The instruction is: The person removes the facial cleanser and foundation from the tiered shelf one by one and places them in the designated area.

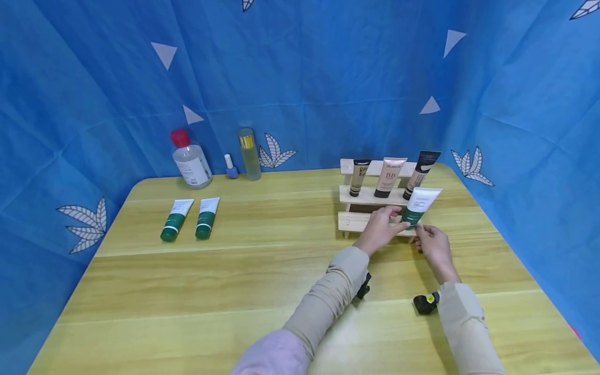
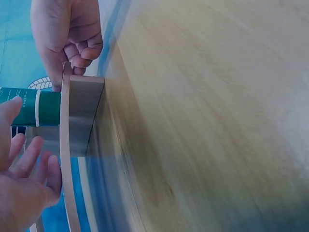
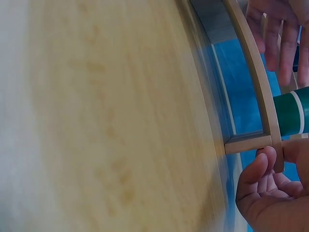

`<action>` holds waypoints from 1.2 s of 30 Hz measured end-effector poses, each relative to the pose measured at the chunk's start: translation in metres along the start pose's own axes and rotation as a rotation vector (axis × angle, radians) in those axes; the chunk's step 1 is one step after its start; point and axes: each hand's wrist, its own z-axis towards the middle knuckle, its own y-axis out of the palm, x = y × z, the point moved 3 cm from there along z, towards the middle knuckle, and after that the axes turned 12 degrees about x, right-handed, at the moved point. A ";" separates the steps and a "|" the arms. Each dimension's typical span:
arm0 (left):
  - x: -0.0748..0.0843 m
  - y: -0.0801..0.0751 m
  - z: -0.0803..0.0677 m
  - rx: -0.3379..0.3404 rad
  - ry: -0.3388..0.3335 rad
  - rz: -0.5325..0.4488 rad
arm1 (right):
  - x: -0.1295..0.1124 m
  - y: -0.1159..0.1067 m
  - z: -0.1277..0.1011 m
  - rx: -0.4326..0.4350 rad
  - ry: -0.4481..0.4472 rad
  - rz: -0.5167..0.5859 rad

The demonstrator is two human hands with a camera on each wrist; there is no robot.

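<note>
Green-and-white tube (image 1: 419, 205) stands cap-down, right end of wooden rack (image 1: 354, 223), near tier. Left grip (image 1: 378, 228) loose beside it, fingers extended; right grip (image 1: 436, 250) pinches rack's end. Best: keep rack braced, seat cap flat, ease fingers off. Rack sits bench (image 1: 262, 271) right.

head faces forward, down over the bench (image 1: 187, 291); close wrist views share the stand (image 1: 396, 194), left's nine o'clock, right's three.

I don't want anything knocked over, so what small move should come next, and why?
Probably ease the left hand off the green tube on the rack: it stands cap-down on the bottom step, the left hand's fingers look straight, and the right hand pinches the rack's end, which may steady it.
</note>
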 end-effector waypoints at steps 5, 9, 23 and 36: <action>0.005 0.004 0.002 0.010 0.009 0.033 | 0.000 -0.001 0.000 -0.003 -0.007 0.023; 0.009 0.006 0.002 0.035 0.000 0.107 | 0.000 -0.001 0.001 0.010 -0.018 0.026; 0.019 0.015 0.001 0.084 -0.112 0.256 | 0.000 0.000 0.001 0.011 0.008 0.034; 0.016 0.009 -0.004 0.067 -0.055 0.231 | -0.003 0.000 -0.001 0.028 -0.004 0.055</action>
